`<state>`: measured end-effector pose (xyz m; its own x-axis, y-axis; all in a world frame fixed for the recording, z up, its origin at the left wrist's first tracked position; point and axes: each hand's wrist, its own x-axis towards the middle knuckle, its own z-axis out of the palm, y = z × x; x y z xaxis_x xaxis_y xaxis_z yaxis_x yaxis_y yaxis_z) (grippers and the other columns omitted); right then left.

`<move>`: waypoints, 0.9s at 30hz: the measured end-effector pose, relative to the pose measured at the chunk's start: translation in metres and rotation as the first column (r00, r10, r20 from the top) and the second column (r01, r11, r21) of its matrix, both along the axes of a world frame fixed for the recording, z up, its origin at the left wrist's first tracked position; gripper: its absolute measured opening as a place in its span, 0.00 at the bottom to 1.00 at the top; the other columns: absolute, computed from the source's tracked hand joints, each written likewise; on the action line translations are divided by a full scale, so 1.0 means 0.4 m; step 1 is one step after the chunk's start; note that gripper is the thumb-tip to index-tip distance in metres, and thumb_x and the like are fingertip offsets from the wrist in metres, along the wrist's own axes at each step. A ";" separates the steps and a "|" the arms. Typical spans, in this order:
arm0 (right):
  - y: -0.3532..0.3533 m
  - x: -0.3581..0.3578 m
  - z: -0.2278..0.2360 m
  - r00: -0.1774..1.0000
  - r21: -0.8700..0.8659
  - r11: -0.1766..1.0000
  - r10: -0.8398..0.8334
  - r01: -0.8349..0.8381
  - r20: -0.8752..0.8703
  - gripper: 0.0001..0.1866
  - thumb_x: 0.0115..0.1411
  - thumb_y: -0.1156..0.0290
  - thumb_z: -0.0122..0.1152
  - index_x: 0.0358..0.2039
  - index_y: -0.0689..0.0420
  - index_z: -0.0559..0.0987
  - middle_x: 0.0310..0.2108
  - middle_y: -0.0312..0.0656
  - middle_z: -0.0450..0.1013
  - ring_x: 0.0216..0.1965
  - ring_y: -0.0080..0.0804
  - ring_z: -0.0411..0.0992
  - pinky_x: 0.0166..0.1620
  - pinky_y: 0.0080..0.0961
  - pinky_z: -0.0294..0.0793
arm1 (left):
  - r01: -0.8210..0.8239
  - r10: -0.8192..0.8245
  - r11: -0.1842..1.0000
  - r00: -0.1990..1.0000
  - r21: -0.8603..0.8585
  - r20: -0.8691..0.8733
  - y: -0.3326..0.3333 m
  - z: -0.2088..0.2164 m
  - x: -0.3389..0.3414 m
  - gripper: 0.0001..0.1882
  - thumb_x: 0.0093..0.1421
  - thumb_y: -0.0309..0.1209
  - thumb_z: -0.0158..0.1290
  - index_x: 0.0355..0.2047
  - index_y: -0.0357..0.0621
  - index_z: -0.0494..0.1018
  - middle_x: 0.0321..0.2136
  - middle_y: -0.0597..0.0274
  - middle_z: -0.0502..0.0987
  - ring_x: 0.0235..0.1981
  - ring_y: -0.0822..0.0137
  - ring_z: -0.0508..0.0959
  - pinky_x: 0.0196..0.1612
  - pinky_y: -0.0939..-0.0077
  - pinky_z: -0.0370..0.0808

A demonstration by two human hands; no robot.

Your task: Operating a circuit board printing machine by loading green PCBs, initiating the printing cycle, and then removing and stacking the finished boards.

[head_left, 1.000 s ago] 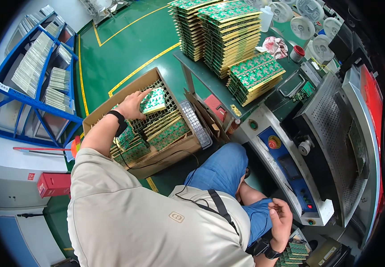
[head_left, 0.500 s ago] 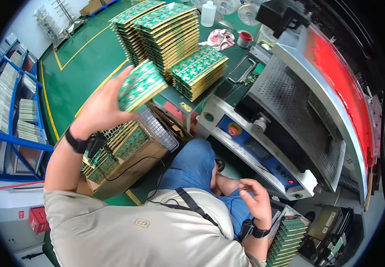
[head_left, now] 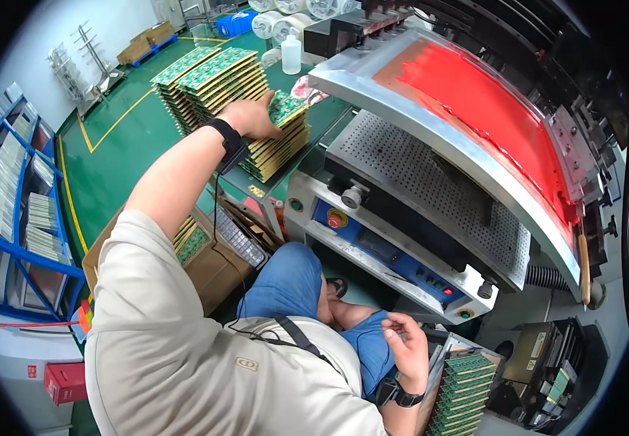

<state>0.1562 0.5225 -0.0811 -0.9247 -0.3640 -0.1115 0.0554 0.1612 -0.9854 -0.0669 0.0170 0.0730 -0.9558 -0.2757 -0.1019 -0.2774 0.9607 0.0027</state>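
Observation:
My left hand (head_left: 250,118) is stretched out to the green bench and grips green circuit boards (head_left: 285,107) at the top of the shorter stack (head_left: 277,156). The thumb is on the near side; the other fingers are partly hidden behind the boards. Close behind it stand two taller stacks of circuit boards (head_left: 221,80) with tan edges. My right hand (head_left: 407,347) hovers above my lap with nothing in it, its fingers loosely bent and apart. Beside its wrist, a rack of circuit boards (head_left: 467,389) stands at the lower right.
A printing machine with a perforated metal bed (head_left: 394,152) and a raised frame of red ink (head_left: 467,94) fills the right. A cardboard box (head_left: 216,272) with boards stands below the bench. A white bottle (head_left: 291,54) is at the back; blue shelving (head_left: 20,189) lines the left.
My left hand has carried the circuit boards from above the box onto the shorter stack. The view has shifted toward the machine. My right hand stays over my lap.

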 end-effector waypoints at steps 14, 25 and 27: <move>-0.010 -0.015 -0.014 0.999 -0.029 0.999 0.030 -0.029 0.045 0.19 0.65 0.78 0.68 0.56 0.63 0.79 0.45 0.41 0.81 0.45 0.26 0.76 0.52 0.26 0.76 | -0.045 0.046 0.998 0.998 0.032 -0.032 -0.018 -0.032 -0.011 0.60 0.52 0.63 0.64 0.78 0.54 0.51 0.62 0.41 0.76 0.62 0.48 0.77 0.65 0.57 0.73; -0.060 -0.021 -0.005 0.986 -0.001 0.997 0.082 -0.083 0.144 0.19 0.69 0.75 0.63 0.58 0.64 0.76 0.46 0.41 0.79 0.45 0.27 0.75 0.55 0.25 0.75 | 0.203 -0.154 0.976 0.899 0.078 -0.410 -0.141 0.071 0.346 0.35 0.61 0.52 0.64 0.61 0.43 0.75 0.53 0.45 0.82 0.56 0.49 0.81 0.58 0.57 0.78; -0.072 -0.038 -0.009 0.982 0.010 0.996 0.090 -0.093 0.166 0.18 0.69 0.76 0.62 0.58 0.65 0.76 0.46 0.42 0.79 0.46 0.27 0.75 0.55 0.25 0.75 | 0.083 -0.011 0.967 0.958 0.240 -0.286 -0.264 0.087 0.525 0.29 0.62 0.45 0.65 0.58 0.42 0.78 0.52 0.47 0.83 0.54 0.51 0.82 0.56 0.60 0.79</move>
<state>0.1409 0.4938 -0.0847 -0.8559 -0.4426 -0.2675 0.2019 0.1901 -0.9608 0.1431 -0.0885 0.1080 -0.9667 -0.2300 0.1121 -0.1854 0.9316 0.3126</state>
